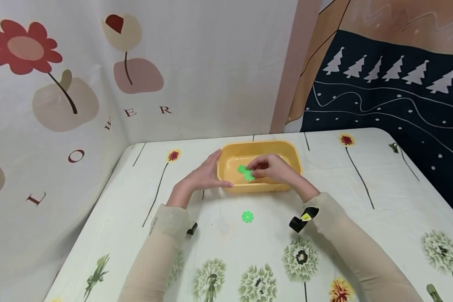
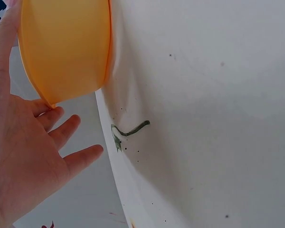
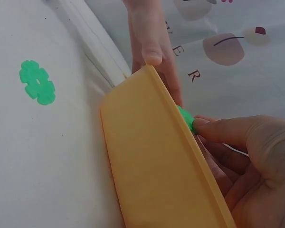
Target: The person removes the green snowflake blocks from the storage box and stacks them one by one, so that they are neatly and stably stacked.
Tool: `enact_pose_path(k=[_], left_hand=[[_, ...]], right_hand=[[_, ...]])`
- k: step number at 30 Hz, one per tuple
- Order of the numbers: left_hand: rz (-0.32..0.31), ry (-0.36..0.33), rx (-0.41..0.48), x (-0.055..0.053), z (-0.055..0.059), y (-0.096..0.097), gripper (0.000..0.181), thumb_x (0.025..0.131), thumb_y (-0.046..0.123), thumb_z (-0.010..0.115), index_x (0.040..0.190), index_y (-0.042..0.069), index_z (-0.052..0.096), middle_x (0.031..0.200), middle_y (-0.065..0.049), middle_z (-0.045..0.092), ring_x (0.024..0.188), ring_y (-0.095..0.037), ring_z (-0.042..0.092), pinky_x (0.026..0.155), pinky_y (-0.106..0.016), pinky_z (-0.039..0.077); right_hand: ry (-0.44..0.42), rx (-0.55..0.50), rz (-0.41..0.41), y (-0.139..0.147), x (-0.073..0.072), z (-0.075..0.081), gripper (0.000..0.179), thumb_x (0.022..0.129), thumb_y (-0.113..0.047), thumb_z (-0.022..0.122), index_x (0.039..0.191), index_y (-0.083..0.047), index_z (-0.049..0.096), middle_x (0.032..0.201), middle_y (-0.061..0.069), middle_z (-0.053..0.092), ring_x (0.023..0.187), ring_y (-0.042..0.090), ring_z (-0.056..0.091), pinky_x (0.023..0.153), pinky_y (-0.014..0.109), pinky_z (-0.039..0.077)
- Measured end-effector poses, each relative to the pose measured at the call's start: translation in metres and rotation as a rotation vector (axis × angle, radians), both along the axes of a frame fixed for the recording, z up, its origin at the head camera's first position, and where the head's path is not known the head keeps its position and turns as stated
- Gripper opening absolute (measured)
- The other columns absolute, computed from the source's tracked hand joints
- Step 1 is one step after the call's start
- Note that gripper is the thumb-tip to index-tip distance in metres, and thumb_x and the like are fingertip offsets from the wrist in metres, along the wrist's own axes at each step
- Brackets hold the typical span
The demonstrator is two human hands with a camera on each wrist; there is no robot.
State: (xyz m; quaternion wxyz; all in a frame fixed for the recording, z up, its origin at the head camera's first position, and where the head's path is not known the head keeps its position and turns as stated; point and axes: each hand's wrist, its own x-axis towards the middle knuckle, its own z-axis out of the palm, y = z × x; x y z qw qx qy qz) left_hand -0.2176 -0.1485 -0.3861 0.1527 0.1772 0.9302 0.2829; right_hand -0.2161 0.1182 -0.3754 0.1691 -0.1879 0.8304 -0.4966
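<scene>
A yellow plastic basin (image 1: 262,188) stands on the table. My left hand (image 1: 205,174) spans its left end, the thumb on the front rim and fingers toward the back corner; in the left wrist view several fingers (image 2: 69,161) stick out loosely past the rim. Over the basin, my right hand (image 1: 269,167) pinches a green notched snowflake disc (image 1: 249,175) between thumb and fingertips. Another green disc (image 1: 242,169) shows just behind it; whether the two are joined I cannot tell. A third green disc (image 1: 247,216) lies flat on the table in front of the basin.
A white cloth printed with flowers covers the table (image 1: 219,235). Behind and to the left hangs a pale printed curtain (image 1: 211,75). A dark cloth with white trees (image 1: 381,92) hangs at the right.
</scene>
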Motion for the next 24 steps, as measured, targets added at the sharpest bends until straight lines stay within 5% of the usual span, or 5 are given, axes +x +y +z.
enact_pose_path(k=[15, 24], left_hand=[[0.0, 0.0, -0.016, 0.0, 0.002, 0.0, 0.126, 0.075, 0.06, 0.079, 0.162, 0.017, -0.001, 0.17, 0.0, -0.001, 0.157, -0.025, 0.009, 0.123, -0.054, 0.023], [0.001, -0.003, -0.019, 0.001, 0.002, 0.001, 0.126, 0.075, 0.059, 0.08, 0.162, 0.016, -0.001, 0.17, -0.001, -0.001, 0.157, -0.026, 0.009, 0.123, -0.053, 0.023]], right_hand=[[0.017, -0.051, 0.033, 0.002, 0.008, 0.003, 0.021, 0.092, -0.003, 0.068, 0.111, 0.003, 0.072, 0.108, 0.02, 0.072, 0.085, 0.013, 0.07, 0.078, 0.027, 0.061], [0.022, -0.07, 0.054, 0.004, 0.013, 0.003, 0.018, 0.092, -0.002, 0.068, 0.108, 0.002, 0.073, 0.103, 0.018, 0.073, 0.08, 0.013, 0.07, 0.08, 0.035, 0.062]])
